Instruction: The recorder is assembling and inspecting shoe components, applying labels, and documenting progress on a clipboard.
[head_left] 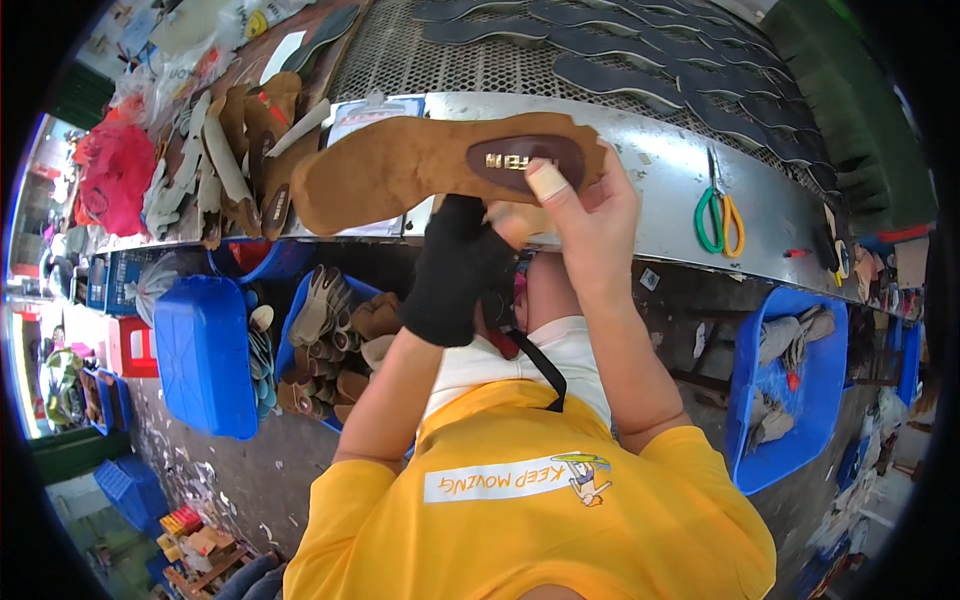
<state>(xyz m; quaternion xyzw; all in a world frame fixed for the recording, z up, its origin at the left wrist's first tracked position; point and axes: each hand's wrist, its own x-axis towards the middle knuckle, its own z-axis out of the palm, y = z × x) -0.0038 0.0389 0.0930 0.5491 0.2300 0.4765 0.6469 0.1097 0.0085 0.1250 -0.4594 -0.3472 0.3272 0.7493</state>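
A brown suede insole (390,165) is held up level over the metal worktop, its rounded toe end to the left. On its heel end is a dark oval patch (510,165) with gold lettering. My right hand (595,220) grips that end, with a taped thumb on top near the patch and the fingers behind. My left hand (455,270), in a black fingerless glove, is closed against the insole's near edge at the middle; some of its fingers are hidden underneath.
Dark insoles (620,85) lie in rows on a mesh conveyor (450,70) at the back. Scissors (720,215) rest on the worktop (660,190) at right. Brown insole pieces (230,150) pile up left. Blue bins (205,355) holding shoes stand below, with another blue bin (740,430) at right.
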